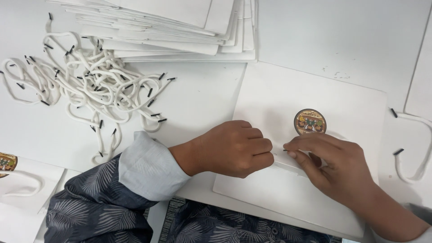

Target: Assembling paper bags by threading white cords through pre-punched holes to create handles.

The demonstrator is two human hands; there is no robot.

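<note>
A flat white paper bag with a round coloured sticker lies in front of me. My left hand rests on the bag's near left part, fingers curled and pinching at its top edge. My right hand is just right of it, thumb and forefinger pinched on a small black cord tip at the bag's edge. The two hands almost touch. The rest of that cord is hidden under my fingers.
A tangle of white cords with black tips lies at the left. A stack of flat white bags sits at the back. A bag with a cord handle is at the right, another stickered bag at the lower left.
</note>
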